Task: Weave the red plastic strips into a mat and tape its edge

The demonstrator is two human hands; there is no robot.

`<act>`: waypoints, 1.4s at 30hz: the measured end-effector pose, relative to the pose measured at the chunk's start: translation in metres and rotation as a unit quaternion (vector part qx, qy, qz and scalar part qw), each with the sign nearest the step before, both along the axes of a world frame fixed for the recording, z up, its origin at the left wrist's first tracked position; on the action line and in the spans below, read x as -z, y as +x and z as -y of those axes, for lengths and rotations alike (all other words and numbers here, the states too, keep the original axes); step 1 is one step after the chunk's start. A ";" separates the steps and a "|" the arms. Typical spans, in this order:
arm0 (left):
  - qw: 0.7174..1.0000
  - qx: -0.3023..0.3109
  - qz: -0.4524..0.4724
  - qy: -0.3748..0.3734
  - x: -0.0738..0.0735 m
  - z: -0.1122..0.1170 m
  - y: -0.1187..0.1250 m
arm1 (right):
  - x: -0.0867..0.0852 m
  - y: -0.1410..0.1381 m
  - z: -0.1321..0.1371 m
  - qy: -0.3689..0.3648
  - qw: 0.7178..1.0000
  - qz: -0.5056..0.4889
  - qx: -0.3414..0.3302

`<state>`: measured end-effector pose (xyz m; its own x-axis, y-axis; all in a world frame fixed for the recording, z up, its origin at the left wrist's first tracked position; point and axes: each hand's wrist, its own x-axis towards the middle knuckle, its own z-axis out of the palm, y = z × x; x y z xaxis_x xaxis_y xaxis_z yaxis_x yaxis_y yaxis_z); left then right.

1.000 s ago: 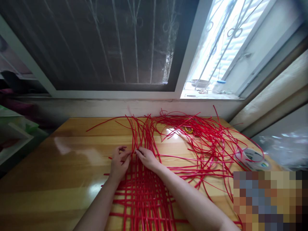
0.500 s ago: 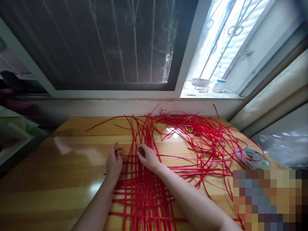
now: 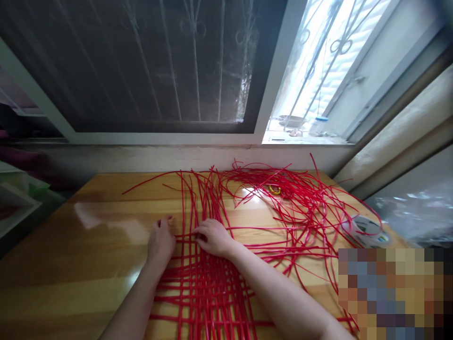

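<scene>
A loose mesh of red plastic strips (image 3: 215,288), woven over and under, lies on the wooden table in front of me. At its left edge my left hand (image 3: 162,242) is closed, with curled fingers, around the end of a crosswise red strip (image 3: 184,241). My right hand (image 3: 213,237) lies palm down over the mesh's upper part, thumb and fingers pinching the same strip between lengthwise ones. Its fingertips are partly hidden. Lengthwise strips (image 3: 212,193) fan out beyond my hands toward the wall.
A tangle of loose red strips (image 3: 300,189) spreads over the table's right side, with a yellow ring-shaped item (image 3: 274,190) among it. A roll of tape (image 3: 368,231) stands near the right edge. Behind the wooden table (image 3: 88,264) are a low wall and a barred window (image 3: 170,137).
My right hand has come down and slightly toward me, from the lengthwise strips to the crosswise strip. My left hand has moved a little left and its fingers have curled in.
</scene>
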<state>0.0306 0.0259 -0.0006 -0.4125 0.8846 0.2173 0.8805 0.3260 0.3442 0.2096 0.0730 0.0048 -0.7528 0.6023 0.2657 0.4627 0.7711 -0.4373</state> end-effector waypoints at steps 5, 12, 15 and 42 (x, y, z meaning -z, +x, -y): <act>0.975 0.023 -0.099 0.196 -0.036 0.007 0.017 | -0.001 0.001 0.003 0.009 1.000 0.000 -0.004; 0.955 0.291 0.026 0.044 -0.050 0.024 0.038 | -0.008 0.004 -0.004 0.020 0.995 -0.060 0.075; 0.960 0.280 0.003 0.007 -0.028 0.037 0.042 | -0.031 0.014 -0.010 0.010 0.992 -0.054 0.116; 0.969 0.246 0.019 -0.004 0.003 0.051 0.055 | 0.009 0.058 0.054 0.067 0.984 0.080 0.144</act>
